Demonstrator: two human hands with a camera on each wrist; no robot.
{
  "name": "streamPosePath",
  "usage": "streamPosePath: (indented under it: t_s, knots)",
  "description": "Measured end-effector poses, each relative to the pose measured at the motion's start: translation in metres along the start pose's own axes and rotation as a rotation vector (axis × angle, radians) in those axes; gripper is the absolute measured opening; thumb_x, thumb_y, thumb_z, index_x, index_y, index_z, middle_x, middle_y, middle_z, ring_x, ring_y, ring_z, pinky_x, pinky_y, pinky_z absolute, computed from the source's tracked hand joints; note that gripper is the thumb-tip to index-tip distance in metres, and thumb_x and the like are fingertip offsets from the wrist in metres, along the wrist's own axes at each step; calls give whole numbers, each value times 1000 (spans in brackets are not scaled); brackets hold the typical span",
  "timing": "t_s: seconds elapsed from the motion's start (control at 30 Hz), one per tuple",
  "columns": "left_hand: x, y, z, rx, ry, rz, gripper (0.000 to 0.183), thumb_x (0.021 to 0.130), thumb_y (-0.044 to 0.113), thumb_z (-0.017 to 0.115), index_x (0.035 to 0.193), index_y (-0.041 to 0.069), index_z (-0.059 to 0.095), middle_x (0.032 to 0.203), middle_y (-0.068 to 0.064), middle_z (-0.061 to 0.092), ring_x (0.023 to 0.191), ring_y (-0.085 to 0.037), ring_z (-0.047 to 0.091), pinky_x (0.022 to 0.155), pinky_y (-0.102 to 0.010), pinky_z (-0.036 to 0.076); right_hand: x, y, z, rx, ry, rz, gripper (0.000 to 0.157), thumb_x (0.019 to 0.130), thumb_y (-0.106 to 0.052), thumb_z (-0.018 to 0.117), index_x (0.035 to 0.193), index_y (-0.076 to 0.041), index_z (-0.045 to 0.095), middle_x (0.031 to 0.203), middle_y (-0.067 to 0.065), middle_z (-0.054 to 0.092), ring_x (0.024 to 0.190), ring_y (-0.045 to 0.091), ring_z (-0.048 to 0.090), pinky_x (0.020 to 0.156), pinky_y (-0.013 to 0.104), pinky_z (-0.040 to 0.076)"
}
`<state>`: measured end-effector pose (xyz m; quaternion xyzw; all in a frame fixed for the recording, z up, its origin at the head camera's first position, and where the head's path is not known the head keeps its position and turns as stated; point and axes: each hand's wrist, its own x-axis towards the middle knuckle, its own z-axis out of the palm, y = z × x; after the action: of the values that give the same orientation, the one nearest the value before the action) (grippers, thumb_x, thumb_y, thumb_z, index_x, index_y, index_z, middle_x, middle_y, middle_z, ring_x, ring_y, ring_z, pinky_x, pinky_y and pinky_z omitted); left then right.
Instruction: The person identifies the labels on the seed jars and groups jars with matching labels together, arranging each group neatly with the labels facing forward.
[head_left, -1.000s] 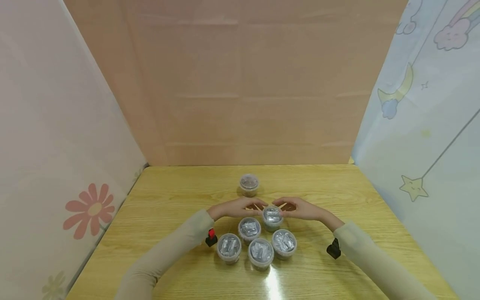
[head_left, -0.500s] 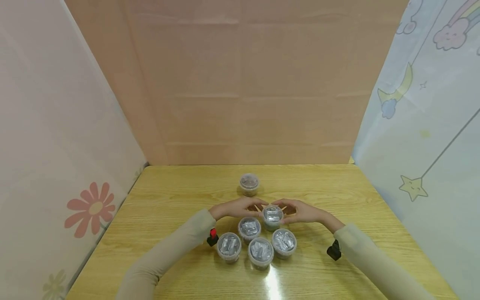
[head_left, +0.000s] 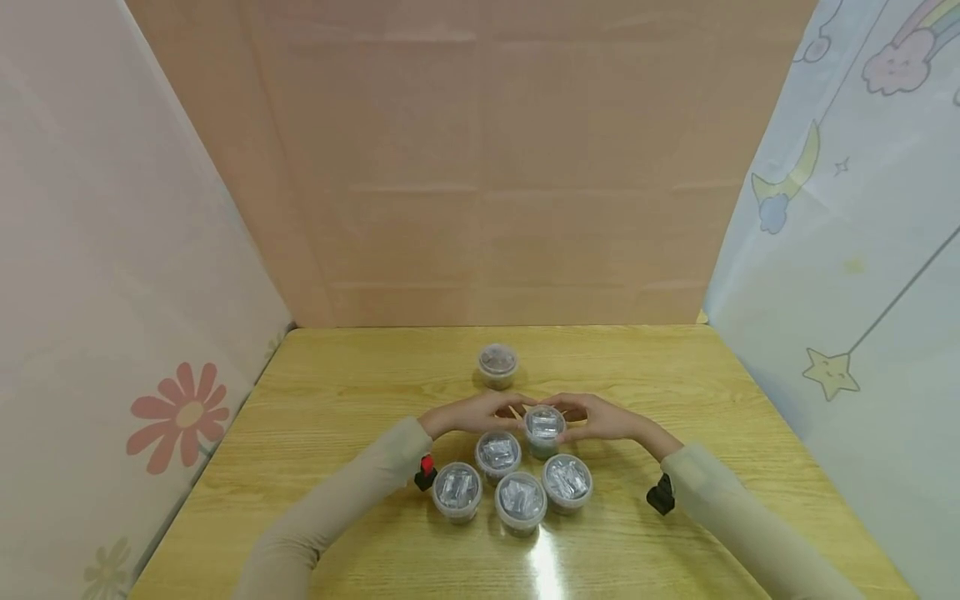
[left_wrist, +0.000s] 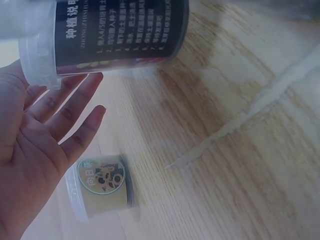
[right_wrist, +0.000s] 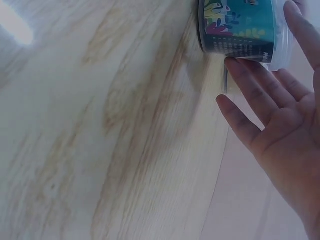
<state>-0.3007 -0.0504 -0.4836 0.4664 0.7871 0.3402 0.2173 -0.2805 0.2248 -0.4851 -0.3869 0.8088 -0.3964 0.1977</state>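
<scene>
Both hands are at a lidded clear plastic planting tub, upright at the right of a small group. My left hand has its thumb at the tub's left side and its fingers curved toward the back. From the right, my right hand holds the tub, thumb at the lid's rim and fingers behind. The right wrist view shows a teal-labelled planting tub between that thumb and fingers. A dark-labelled planting tub hides the left thumb in the left wrist view; it carries printed planting instructions.
Several similar tubs stand close by: a left tub, a middle tub, a front tub and a right tub. Farther back is a lone tub. Printed cloth walls surround the wooden table on three sides.
The head view has shifted slightly. Both hands stay around the same planting tub, with very small finger movements. The other tubs keep their places.
</scene>
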Motion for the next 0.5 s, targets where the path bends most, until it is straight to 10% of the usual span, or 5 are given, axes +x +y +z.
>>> streamPosePath:
  t_s: [0.5]
  knots:
    - [2,-4,-7,-5,72,40,49,97,27,49,143,15,35,132,-7,53,117,-17,53,95,-23,44,6,-7,-12,45,20,-26,55,87,-20,67,137,-17,43,131,2,53,120,22,51,100,45,41]
